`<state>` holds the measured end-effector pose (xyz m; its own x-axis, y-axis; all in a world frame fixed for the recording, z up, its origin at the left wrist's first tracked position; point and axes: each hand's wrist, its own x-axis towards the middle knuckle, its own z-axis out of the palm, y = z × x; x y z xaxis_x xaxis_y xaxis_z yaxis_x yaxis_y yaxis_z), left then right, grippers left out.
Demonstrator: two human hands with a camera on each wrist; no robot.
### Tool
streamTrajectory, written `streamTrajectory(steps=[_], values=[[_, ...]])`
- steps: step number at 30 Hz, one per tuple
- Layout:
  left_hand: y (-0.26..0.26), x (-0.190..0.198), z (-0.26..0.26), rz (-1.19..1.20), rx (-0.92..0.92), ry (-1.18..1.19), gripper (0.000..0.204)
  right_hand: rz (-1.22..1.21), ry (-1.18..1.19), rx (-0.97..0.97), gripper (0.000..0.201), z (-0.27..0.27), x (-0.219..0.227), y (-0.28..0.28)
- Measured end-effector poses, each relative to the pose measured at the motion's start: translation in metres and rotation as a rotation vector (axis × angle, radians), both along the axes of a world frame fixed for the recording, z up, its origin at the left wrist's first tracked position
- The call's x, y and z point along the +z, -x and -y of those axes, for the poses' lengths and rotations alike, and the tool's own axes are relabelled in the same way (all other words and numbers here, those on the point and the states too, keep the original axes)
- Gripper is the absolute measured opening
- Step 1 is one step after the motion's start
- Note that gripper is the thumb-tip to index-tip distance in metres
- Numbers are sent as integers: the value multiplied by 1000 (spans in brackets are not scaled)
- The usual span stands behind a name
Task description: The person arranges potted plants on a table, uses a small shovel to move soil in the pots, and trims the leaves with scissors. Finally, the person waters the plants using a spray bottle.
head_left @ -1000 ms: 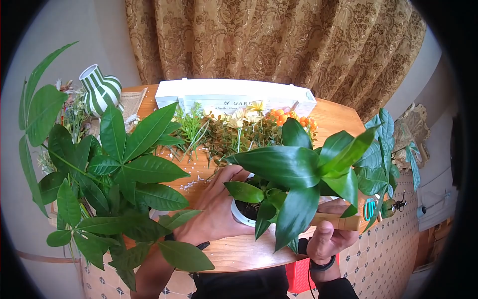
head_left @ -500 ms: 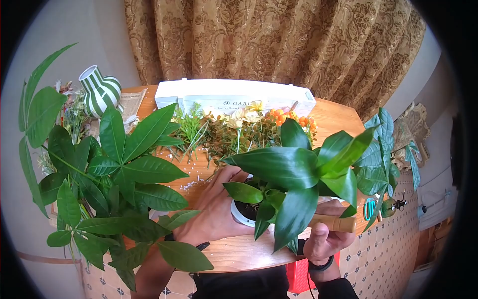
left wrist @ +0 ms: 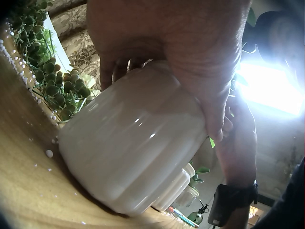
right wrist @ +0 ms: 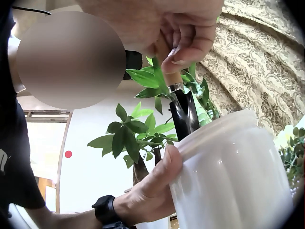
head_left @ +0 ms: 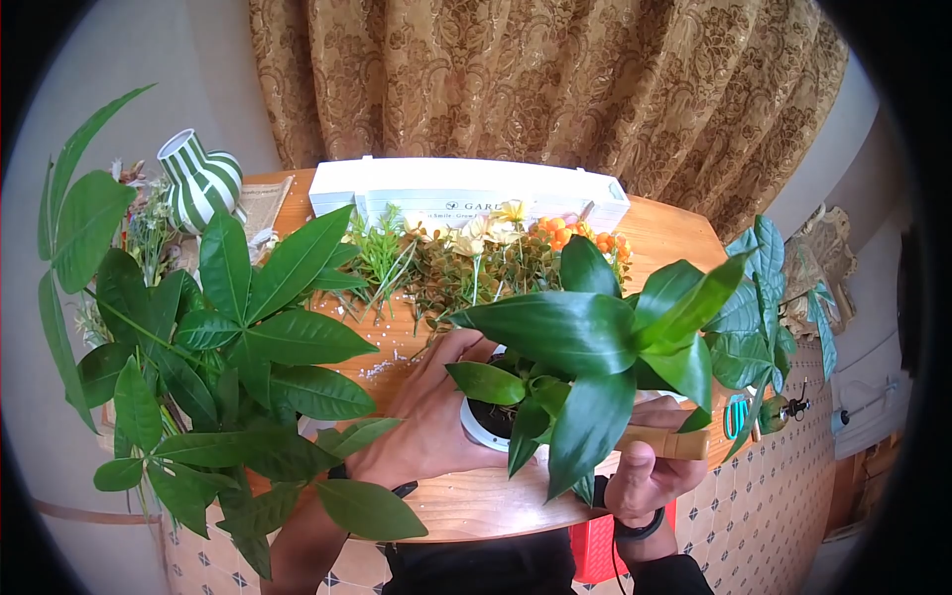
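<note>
A white fluted plant pot stands on the wooden table, with dark soil and a broad-leaved green plant in it. My left hand grips the pot near its rim, fingers round the far side and thumb on the near side. In my right hand is a small hand trowel, its wooden handle pinched between thumb and fingers. The trowel's black blade points down inside the pot's rim, as the right wrist view shows; its tip is hidden by the pot wall.
A large leafy plant crowds the left side. Artificial flowers and greenery lie behind the pot, before a long white box. A green-striped vase stands at the back left. Teal-handled scissors lie at the right edge.
The trowel's handle end has shifted slightly left and down, with my right hand moving a little too. My left hand and the pot stay put.
</note>
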<state>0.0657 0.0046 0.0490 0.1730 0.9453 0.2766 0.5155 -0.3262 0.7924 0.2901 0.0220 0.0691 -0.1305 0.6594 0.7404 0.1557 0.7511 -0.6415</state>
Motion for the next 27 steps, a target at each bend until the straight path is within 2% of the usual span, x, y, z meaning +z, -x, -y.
streamTrajectory(steps=[8,12,14,18,20,23,27], values=[[0,1,0,29,-11,17,72,2,-12,-19,44,0,-2,-1],[0,-1,-1,8,-10,-56,72,20,-21,-16,43,-2,-5,-4],[0,-1,-1,14,-6,-58,73,19,-131,34,38,-8,-10,-4],[0,4,0,35,-14,-36,74,0,-46,70,37,-7,-6,-2],[0,5,1,23,-11,-36,75,73,-166,41,37,-10,-4,-3],[-1,5,1,34,-12,-26,76,48,-170,47,38,-12,-9,-7],[-1,4,2,71,-24,99,76,33,-146,36,38,-10,-5,-4]])
